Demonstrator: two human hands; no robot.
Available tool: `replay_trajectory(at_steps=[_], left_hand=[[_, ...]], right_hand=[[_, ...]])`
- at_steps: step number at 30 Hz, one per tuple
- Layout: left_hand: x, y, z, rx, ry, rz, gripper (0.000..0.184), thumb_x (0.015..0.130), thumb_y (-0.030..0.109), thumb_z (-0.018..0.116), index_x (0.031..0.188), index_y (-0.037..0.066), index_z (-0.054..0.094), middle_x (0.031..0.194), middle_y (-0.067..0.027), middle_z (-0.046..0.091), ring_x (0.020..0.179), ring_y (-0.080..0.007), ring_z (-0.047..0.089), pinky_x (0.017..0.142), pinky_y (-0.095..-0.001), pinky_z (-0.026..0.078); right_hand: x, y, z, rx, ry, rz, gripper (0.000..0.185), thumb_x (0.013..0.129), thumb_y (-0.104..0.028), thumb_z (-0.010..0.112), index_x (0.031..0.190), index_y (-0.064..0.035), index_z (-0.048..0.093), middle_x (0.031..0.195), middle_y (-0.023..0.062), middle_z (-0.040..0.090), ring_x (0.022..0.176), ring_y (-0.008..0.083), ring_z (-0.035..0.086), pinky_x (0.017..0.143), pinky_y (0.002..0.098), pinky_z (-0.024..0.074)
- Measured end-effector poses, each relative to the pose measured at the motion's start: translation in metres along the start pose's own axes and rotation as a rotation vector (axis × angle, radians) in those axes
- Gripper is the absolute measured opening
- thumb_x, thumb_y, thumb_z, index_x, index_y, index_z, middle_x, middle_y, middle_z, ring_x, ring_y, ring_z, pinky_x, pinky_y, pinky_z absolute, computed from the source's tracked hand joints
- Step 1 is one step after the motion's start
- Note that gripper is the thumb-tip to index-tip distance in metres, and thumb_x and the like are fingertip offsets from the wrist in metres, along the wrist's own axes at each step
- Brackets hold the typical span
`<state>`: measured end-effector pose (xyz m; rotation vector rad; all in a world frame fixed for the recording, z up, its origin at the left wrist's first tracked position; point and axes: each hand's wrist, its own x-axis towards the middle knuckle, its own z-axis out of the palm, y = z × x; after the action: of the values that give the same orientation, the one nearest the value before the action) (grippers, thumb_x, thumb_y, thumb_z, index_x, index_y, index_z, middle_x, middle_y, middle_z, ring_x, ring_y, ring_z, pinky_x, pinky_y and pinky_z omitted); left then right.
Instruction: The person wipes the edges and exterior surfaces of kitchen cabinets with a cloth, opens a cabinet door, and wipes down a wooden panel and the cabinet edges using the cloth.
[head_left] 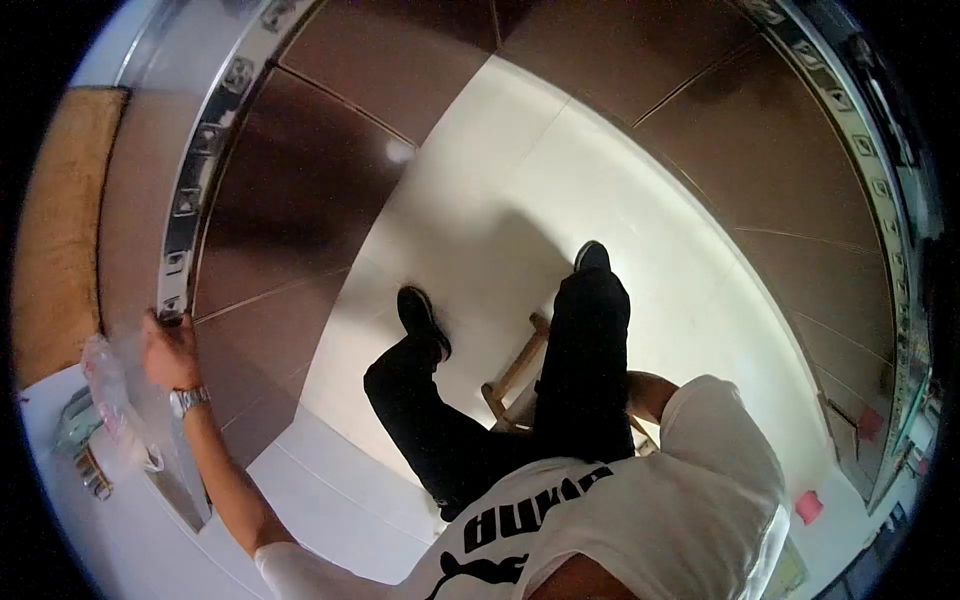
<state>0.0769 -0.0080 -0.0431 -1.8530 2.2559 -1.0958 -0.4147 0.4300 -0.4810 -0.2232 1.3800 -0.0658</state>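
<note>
My left hand (172, 352), with a metal watch (187, 400) on the wrist, is at the near end of a patterned border strip (187, 200). Its fingers close around that edge. Just beside it hangs or lies a clear plastic bag (115, 395). My right forearm (650, 396) reaches down behind my right thigh, and the hand itself is hidden. Between my legs a wooden stool (518, 362) shows in part, beneath me.
Pale floor (480, 200) lies under my shoes. Dark brown tiled panels (290, 190) rise on both sides. A glass-edged counter (890, 230) runs along the right. At left are an orange-brown board (65, 220) and a small jar (95, 472). A pink object (808, 507) sits at lower right.
</note>
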Motion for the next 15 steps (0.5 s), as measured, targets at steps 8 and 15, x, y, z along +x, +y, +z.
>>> replay_trajectory(at_steps=[8, 15], left_hand=[[0.018, 0.008, -0.016, -0.065, -0.260, -0.124, 0.044, 0.073, 0.030, 0.073, 0.099, 0.006, 0.047, 0.095, -0.0169, 0.063, 0.087, -0.0354, 0.063, 0.070, -0.0443, 0.051], [0.015, 0.009, -0.010, -0.101, -0.174, -0.126, 0.042, 0.074, 0.028, 0.073, 0.098, 0.006, 0.048, 0.095, -0.0165, 0.061, 0.087, -0.0351, 0.062, 0.072, -0.0445, 0.051]], right_hand=[[0.013, 0.015, -0.029, 0.336, 0.050, -0.033, 0.039, 0.076, -0.035, 0.071, 0.102, -0.0058, 0.065, 0.089, 0.0085, 0.066, 0.080, 0.0206, 0.061, 0.076, 0.0379, 0.0499], [-0.042, -0.028, -0.136, -0.082, 0.271, -0.234, 0.020, 0.082, -0.027, 0.061, 0.089, -0.0091, 0.065, 0.080, 0.0059, 0.064, 0.069, 0.0206, 0.060, 0.060, 0.0368, 0.0502]])
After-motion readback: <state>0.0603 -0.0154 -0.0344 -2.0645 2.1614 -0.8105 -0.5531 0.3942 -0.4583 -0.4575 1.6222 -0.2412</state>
